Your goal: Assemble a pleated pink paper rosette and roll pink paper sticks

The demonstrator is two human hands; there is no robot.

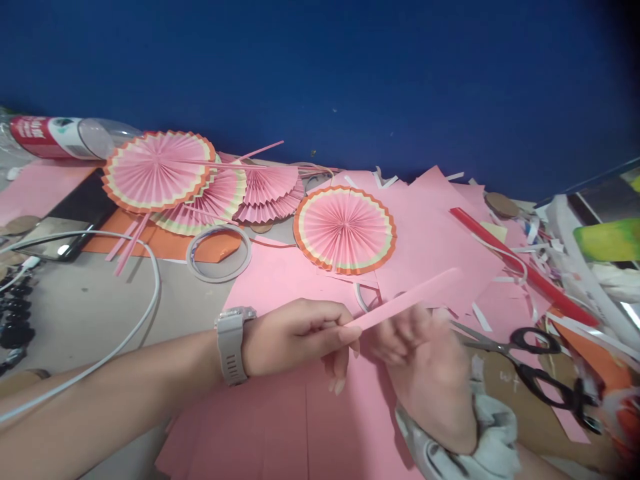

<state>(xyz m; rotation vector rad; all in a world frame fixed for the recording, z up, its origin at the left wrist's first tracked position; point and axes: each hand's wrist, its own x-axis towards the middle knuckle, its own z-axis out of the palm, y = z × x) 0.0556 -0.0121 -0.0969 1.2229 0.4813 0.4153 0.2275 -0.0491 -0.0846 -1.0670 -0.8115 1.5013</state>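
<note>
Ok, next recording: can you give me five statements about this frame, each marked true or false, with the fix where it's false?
1. The left hand pinches a pink paper strip. True.
2. The watch strap is red. False: it is gray.
3. The scissors lie to the right of the right hand. True.
4. The plastic bottle stands upright. False: it lies on its side.
5. The pleated disc straight beyond the hands has an orange rim. True.
</note>
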